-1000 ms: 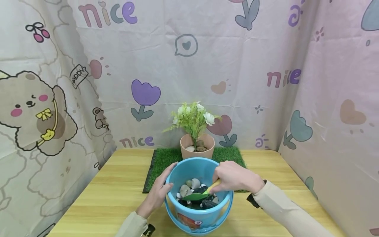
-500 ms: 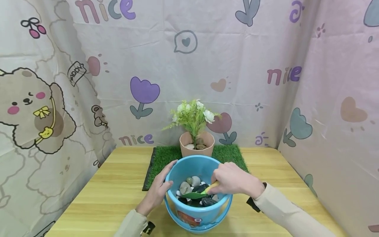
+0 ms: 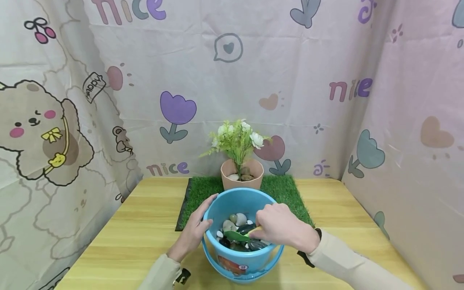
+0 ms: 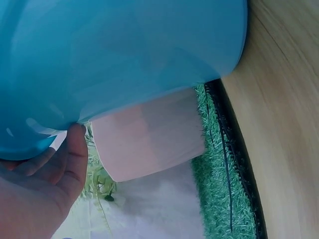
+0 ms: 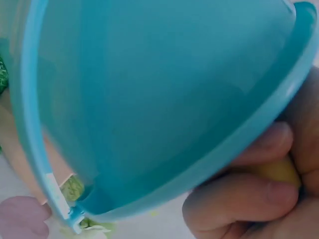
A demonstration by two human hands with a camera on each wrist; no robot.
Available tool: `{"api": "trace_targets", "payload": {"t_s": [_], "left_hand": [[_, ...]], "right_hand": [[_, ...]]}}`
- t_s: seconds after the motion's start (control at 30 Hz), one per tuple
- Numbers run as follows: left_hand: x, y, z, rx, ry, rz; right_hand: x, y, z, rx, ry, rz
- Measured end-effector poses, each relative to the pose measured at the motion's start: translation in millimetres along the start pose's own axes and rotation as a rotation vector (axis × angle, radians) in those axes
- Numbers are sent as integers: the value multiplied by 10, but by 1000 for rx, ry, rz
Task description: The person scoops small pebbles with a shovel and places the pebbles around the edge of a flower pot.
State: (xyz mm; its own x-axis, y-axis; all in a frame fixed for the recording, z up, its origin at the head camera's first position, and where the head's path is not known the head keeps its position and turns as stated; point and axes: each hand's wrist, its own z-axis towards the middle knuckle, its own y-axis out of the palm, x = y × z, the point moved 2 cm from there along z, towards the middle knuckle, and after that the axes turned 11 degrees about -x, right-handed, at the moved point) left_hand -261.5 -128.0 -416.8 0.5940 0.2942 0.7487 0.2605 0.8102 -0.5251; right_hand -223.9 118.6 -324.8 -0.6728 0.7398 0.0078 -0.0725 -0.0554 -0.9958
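Note:
A light blue plastic bucket [image 3: 239, 261] stands on the wooden table, its handle hanging down at the front. Inside lie pale pebbles [image 3: 241, 219] and dark stones [image 3: 256, 245]. My left hand [image 3: 193, 228] holds the bucket's left rim; in the left wrist view its fingers [image 4: 76, 154] touch the bucket wall. Over the right rim reaches my right hand [image 3: 280, 225], gripping the yellow handle [image 5: 276, 171] of a small toy shovel. The green blade [image 3: 235, 236] of that shovel lies among the stones. The right hand hides most of the handle.
Just behind the bucket is a pink pot [image 3: 242, 184] with white flowers [image 3: 257, 140] and several stones in it. It stands on a green artificial grass mat [image 3: 203, 191]. Printed cloth [image 3: 224, 88] hangs at the back and sides of the table [image 3: 127, 237].
My right hand has moved slightly left and down over the bucket, and the shovel blade has shifted a little among the stones. The left hand stays on the rim. The whole head view has shifted slightly.

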Motion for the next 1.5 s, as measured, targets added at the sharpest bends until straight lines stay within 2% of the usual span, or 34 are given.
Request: {"api": "trace_targets", "payload": {"t_s": [0.1, 0.27, 0.47, 0.7, 1.0, 1.3, 1.5], "left_hand": [[4, 3, -6, -4, -7, -2], [-15, 20, -31, -11, 4, -1], [-19, 2, -1, -2, 15, -3], [-25, -1, 8, -8, 16, -15], [-34, -6, 14, -9, 25, 1], [-30, -11, 17, -9, 33, 5], [-44, -10, 18, -7, 33, -1]], "right_hand": [[-38, 14, -21, 80, -6, -90], [-27, 45, -49, 114, -31, -141], [-24, 38, -19, 140, -40, -122], [-67, 80, 3, 160, 15, -89], [-85, 74, 2, 222, 34, -130], [-31, 115, 85, 203, 30, -115], [-96, 66, 50, 137, 41, -108]]}}
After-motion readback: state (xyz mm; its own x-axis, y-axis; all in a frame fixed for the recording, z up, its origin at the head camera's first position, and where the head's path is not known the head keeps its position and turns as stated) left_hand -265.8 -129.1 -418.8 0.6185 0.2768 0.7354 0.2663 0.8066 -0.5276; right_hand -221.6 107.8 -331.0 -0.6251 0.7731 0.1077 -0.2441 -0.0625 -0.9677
